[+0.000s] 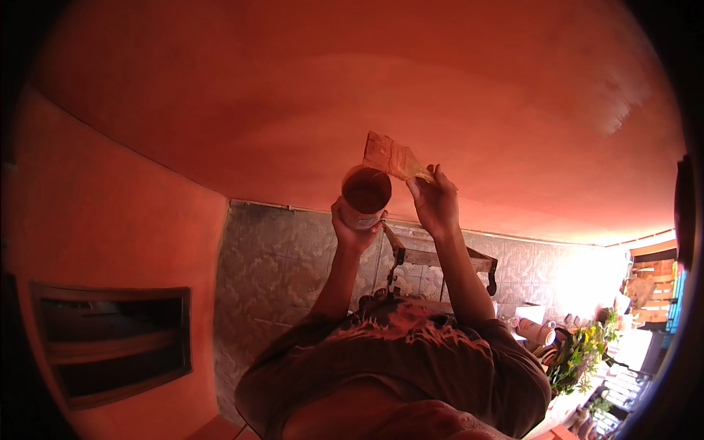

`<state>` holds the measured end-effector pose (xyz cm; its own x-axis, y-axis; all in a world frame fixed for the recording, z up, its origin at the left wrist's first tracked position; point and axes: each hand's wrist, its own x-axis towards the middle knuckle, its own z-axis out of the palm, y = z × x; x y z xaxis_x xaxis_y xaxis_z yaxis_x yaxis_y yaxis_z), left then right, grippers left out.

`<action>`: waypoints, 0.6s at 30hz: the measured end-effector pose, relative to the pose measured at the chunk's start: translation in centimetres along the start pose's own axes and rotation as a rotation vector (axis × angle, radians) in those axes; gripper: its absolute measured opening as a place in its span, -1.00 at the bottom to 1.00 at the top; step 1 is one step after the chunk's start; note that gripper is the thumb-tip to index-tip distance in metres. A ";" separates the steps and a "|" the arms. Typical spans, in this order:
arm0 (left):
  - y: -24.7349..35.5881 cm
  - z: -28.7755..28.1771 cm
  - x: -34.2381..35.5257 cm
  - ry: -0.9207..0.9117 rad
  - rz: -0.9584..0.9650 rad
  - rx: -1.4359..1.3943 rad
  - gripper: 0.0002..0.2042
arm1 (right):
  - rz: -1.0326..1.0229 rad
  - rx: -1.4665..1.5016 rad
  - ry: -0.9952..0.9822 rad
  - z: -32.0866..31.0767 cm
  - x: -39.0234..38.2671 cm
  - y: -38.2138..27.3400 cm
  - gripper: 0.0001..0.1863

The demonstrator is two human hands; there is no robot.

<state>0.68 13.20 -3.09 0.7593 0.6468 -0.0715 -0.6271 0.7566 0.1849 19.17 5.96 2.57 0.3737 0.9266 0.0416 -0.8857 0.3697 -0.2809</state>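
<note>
My left hand (356,233) is closed around a round paint can (362,219) from below, its open mouth facing up and its inside dark. A wide flat paintbrush (397,160) is in my right hand (439,203), the fingers closed on its handle end. The brush slants above the can's right rim, with its broad end toward the upper left; whether it touches the rim I cannot tell. Beyond both hands spreads an orange-red wall (308,103), with a shiny, lighter patch at its right side.
Below my hands stands a wooden frame (429,258) with dark legs on the patterned tiled floor (275,249). A framed opening (117,341) is in the orange side wall at left. Leafy plants (579,359) and a pale cylinder (536,331) are at right, near bright daylight.
</note>
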 end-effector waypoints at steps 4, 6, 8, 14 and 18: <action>2.1 -1.5 -0.2 0.032 0.090 -0.023 -0.39 | -0.155 -0.064 0.063 2.2 4.5 0.3 -0.79; 3.2 -2.5 -0.9 0.060 0.138 -0.040 -0.38 | -0.187 -0.125 0.022 4.8 6.5 0.5 -0.80; 4.6 -3.4 -1.2 0.070 0.170 -0.049 -0.37 | -0.137 -0.209 -0.026 6.1 8.3 1.0 -0.81; 8.0 -6.1 -3.1 -0.071 0.290 -0.107 -0.26 | -0.367 -0.635 -0.181 9.4 12.3 7.6 -0.89; 9.0 -6.1 -5.0 0.041 0.362 -0.108 -0.28 | -0.747 -1.181 -0.424 9.4 14.8 10.5 -0.81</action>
<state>-9.81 17.37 -7.09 0.4789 0.8758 -0.0599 -0.8700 0.4826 0.1013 12.74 24.18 9.26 0.3427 0.5757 0.7424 0.2889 0.6874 -0.6663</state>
